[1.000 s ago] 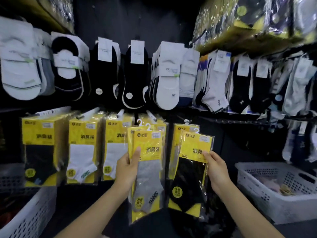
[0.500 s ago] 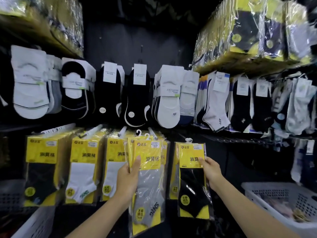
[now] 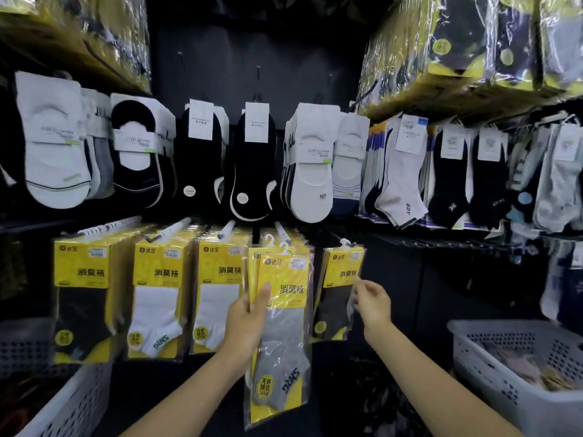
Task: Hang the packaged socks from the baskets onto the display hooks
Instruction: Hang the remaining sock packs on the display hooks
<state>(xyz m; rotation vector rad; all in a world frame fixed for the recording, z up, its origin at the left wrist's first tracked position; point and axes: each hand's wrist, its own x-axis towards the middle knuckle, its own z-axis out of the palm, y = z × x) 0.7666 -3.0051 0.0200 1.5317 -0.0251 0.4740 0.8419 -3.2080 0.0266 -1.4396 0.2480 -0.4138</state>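
Observation:
My left hand [image 3: 249, 320] grips a small stack of yellow sock packs [image 3: 284, 351]; the front one shows a grey sock, and white hanger hooks stick up at the top. To the right, a yellow pack with a black sock [image 3: 339, 279] hangs by its white hanger from a display hook [image 3: 347, 244]. My right hand [image 3: 373, 305] pinches that pack's clear right edge with its fingertips. Left of my hands, three full rows of yellow packs [image 3: 157, 288] hang on hooks.
White and black socks [image 3: 310, 165] fill the upper hooks. Wrapped bundles of packs [image 3: 473, 48] sit on shelves above, left and right. A white basket [image 3: 473, 351] with goods stands at lower right, and another white basket [image 3: 79, 402] at lower left.
My right hand carried the black sock pack up to the right-hand hook, where it now hangs, and slid down to its edge. My left hand kept holding the stack; the view tilted upward.

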